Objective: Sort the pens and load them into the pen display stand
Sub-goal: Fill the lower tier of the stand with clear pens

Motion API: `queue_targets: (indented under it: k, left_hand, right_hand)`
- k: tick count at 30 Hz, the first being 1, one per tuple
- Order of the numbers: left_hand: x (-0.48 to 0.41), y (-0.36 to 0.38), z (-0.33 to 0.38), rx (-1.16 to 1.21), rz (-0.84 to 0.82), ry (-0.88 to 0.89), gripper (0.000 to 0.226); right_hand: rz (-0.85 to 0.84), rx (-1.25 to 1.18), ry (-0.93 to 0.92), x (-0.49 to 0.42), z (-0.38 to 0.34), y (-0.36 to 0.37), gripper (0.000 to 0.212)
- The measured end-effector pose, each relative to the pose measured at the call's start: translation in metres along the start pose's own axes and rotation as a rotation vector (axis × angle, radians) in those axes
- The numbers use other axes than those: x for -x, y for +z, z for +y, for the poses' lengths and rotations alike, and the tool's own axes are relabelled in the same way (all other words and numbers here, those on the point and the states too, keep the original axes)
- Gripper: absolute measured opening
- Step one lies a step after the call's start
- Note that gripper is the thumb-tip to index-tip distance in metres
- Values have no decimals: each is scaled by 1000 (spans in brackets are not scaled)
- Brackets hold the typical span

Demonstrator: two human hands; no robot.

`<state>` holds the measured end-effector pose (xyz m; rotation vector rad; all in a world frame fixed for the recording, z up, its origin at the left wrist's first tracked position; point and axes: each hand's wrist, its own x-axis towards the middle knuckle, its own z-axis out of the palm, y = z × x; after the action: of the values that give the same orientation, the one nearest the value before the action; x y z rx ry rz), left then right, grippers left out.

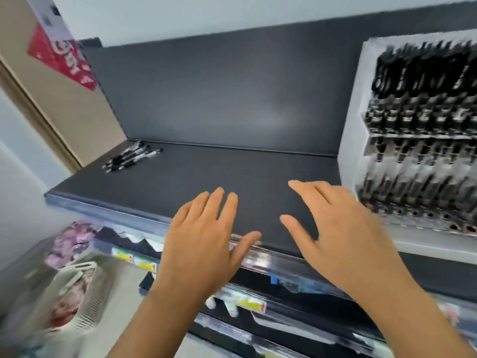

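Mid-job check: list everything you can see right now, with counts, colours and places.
loose pens: a handful, black and white, shelf's back left
pen display stand: one, white, shelf's right end
pens in stand: many, black, in rows
shelf: one, dark grey, centre
cardboard box: one, brown, red label, upper left
basket: one, beige, lower left
price labels: several, yellow, lower shelf edges
left hand: open, empty, over shelf's front edge
right hand: open, empty, beside stand
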<state>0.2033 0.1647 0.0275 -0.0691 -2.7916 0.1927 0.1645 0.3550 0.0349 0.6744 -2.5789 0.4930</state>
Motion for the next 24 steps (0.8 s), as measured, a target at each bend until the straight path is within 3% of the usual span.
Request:
queue_targets:
  k: [5,10,15,20,24]
  left_hand:
    - [18,23,-124,-81,-99,-183,81]
    - [17,52,-239,-112,-228,-203,89]
    - [-15,85,-319,-83,-276,-188,77]
    - [-77,124,-366,16,-92,-218,29]
    - [-129,152,-397,76,-80,-253,20]
  right_hand:
    - [-113,50,-40,-41,-89,67,64]
    - [-161,88,-10,-91,-173,129,64]
    - [-246,15,60,-142,-227,174,56]
    - [-306,-59,124,-203,-241,224,42]
    - [-383,-158,280,-261,-247,271,30]
